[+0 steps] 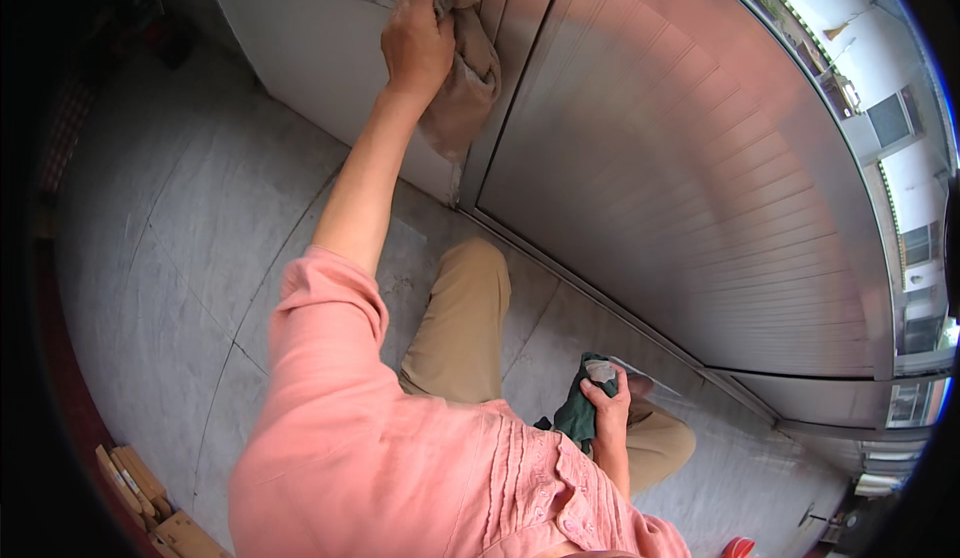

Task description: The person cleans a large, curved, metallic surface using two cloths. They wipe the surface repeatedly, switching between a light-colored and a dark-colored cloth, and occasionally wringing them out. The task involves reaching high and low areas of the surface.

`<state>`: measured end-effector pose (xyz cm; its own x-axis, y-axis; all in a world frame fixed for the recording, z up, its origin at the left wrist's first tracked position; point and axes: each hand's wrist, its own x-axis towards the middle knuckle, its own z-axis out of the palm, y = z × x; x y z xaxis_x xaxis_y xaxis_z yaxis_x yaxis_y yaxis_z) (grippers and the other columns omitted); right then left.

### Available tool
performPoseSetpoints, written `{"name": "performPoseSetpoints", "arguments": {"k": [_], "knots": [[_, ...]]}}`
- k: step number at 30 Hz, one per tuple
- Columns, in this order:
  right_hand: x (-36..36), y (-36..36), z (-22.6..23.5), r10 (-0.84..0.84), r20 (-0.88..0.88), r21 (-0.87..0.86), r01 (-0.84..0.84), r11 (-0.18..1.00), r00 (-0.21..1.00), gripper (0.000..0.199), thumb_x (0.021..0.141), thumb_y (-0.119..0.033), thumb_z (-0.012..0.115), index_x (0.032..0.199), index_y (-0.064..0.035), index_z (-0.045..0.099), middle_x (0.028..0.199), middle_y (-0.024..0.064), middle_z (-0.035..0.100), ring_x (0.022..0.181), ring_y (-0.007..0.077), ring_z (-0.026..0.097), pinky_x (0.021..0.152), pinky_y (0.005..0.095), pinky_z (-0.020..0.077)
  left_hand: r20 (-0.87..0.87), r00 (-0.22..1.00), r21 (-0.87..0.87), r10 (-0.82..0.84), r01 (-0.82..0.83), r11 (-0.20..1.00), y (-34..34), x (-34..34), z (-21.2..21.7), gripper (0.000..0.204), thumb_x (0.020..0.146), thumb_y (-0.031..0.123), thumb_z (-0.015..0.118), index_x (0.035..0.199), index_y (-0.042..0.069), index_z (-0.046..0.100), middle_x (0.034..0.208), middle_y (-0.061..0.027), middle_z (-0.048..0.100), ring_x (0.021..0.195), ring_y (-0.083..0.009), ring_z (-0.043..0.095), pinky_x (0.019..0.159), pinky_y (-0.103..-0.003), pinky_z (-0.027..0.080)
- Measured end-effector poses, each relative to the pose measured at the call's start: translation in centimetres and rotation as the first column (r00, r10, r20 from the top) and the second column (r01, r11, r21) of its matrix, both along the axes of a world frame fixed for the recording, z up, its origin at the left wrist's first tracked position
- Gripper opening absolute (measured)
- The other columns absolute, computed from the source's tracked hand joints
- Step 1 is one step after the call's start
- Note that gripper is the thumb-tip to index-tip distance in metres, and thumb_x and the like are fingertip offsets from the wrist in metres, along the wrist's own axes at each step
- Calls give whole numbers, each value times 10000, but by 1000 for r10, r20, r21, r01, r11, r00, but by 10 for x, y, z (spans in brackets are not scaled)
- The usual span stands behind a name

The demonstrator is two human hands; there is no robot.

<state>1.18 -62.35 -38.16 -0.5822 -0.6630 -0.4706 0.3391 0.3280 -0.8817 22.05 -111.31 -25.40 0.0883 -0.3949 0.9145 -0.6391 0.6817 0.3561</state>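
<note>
My left hand is raised at the top of the view, its fingers closed round a grey-brown cloth. The cloth is pressed to the metal door frame, and its loose end hangs down beside the white lower panel. Low on the right, near my knee, my right hand grips a dark green cloth. A small greyish piece shows at the top of that cloth; I cannot tell what it is.
A ribbed metal door panel fills the upper right. Below lies a grey tiled floor. Several pieces of wood or cardboard lie at the lower left, and a red object is at the bottom edge. White buildings stand outside at the right.
</note>
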Motion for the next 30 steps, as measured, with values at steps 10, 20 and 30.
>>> {"name": "performPoseSetpoints", "arguments": {"k": [10, 20, 30], "knots": [[0, 1, 9, 66, 4, -20, -66, 998, 998, 403, 784, 49, 733, 1144, -62, 593, 984, 30, 669, 861, 131, 623, 770, 274, 516, -1, 1000, -134, 2, -2, 991, 7, -18, 59, 340, 811, 81, 671, 1138, 79, 578, 1077, -153, 638, 946, -439, 617, 729, -521, 501], [-1, 2, 12, 95, -43, -13, -95, 995, 995, 405, 786, 31, 747, 1149, -66, 594, 998, 30, 677, 884, 128, 625, 793, 279, 513, 3, 997, -55, -72, 72, 996, 0, -23, 73, 297, 821, 85, 684, 1099, 87, 579, 1072, -131, 641, 948, -418, 623, 744, -509, 499], [-6, -1, 22, 204, -70, -91, -210, 974, 977, 433, 785, 16, 754, 1175, -64, 584, 1008, 26, 660, 917, 133, 615, 810, 291, 513, -368, 885, 452, -285, 438, 777, 47, -11, 0, 286, 872, 65, 633, 1155, 89, 595, 1140, -103, 668, 981, -339, 670, 810, -454, 541]]}}
